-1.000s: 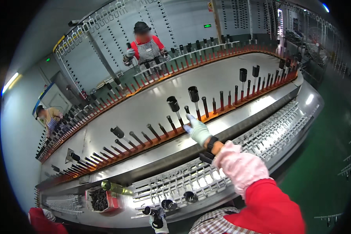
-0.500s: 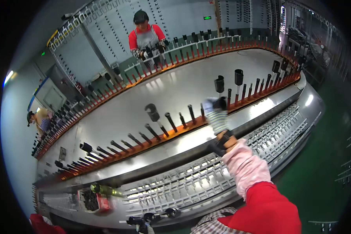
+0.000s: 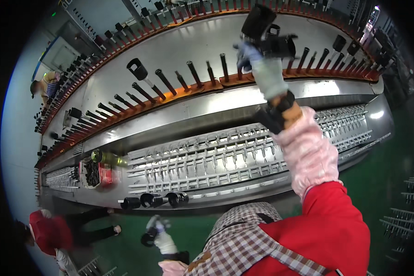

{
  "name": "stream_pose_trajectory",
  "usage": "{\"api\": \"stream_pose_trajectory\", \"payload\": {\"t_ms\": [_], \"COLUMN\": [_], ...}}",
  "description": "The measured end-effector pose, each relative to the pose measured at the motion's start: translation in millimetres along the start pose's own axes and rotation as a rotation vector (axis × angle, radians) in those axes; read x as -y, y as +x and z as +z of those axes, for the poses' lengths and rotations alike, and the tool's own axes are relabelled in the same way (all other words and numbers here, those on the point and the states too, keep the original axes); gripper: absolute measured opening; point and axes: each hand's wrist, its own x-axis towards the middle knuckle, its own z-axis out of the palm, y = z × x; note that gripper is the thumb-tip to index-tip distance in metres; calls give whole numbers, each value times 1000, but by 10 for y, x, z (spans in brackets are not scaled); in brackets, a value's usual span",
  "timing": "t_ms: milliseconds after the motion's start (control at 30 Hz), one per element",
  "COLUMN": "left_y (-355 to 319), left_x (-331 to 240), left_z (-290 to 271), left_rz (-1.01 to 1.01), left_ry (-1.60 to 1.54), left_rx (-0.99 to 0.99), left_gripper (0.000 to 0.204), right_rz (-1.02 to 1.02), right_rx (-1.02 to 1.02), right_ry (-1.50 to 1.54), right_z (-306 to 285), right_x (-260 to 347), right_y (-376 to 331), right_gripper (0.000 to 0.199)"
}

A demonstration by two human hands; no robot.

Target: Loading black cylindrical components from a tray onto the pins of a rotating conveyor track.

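A: Right hand (image 3: pixel 264 69), quick: what's being held?
B: Black cups (image 3: pixel 257 22), two at least, held out over the far side of the orange track (image 3: pixel 211 86). Fingers appear curled round them, tho it's blurry & the exact hold can't be sworn to.
A: And the left hand (image 3: pixel 161 232)?
B: Held low, in front of the checked apron (image 3: pixel 244 225), w/ a black piece (image 3: pixel 149 237) clasped in the fingers. Well apart from the steel bench (image 3: pixel 193 106).
A: Other cups?
B: Three more cups (image 3: pixel 151 200) are lined up at the bench's near edge, untouched. Another, a stemmed cup (image 3: pixel 137 69), is carried on the track, left of the glove.
A: Technique, then?
B: Outer walls should be gripped, imo, so the rims aren't squeezed. Dark posts (image 3: pixel 194 72) are packed close, so the cups are best kept above the tips, w/ no knocks btwn them.
A: Sleeve?
B: Pink cuff (image 3: pixel 308 147) is stretched over the prong racks (image 3: pixel 207 156); it's best kept high, else cloth could be snagged.
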Motion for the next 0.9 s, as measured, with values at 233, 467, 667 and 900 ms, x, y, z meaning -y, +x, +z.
{"api": "stream_pose_trajectory", "payload": {"t_ms": [233, 467, 667, 900], "left_y": [-584, -201, -93, -120], "left_x": [-465, -461, -343, -391], "left_z": [849, 1662, 1920, 2057], "left_rz": [130, -60, -51, -93], "left_ry": [-328, -366, -11, -19], "left_rx": [724, 885, 733, 774], "left_gripper": [46, 43, 20, 26], "right_rz": [192, 738, 775, 419], "right_rx": [288, -103, -125, 55], "right_ry": [620, 291, 482, -611], "right_z": [-128, 63, -69, -965], "right_x": [-368, -351, -319, -820], "right_y": [-2311, -3115, -3130, -2976], "right_gripper": [38, 28, 26, 17]}}
